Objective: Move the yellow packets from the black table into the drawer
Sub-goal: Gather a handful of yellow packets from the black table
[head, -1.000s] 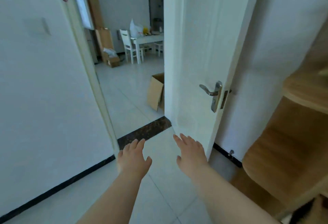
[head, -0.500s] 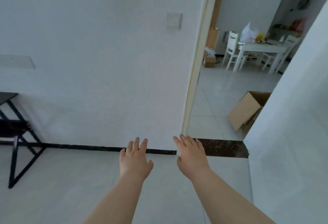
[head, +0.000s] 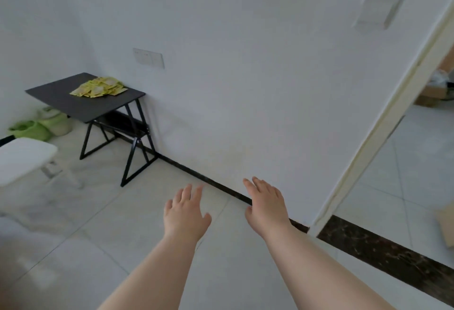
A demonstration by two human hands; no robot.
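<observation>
A pile of several yellow packets [head: 99, 87] lies on the far part of a small black table [head: 59, 99] that stands against the white wall at the left. Both my hands are stretched out in front of me above the floor, well to the right of the table and far from it. My left hand [head: 185, 212] is empty, palm down, fingers straight. My right hand [head: 266, 205] is empty too, fingers spread. No drawer is in view.
A white stool [head: 23, 157] stands at the near left, with green and pale bags [head: 41, 124] on the floor behind it. A doorway [head: 398, 174] opens at the right, a cardboard box [head: 446, 223] past it. Light floor tiles lie between me and the table.
The view has swung left, from the open door and wooden shelves to the wall and the black table with packets. My hands stay held out, empty.
</observation>
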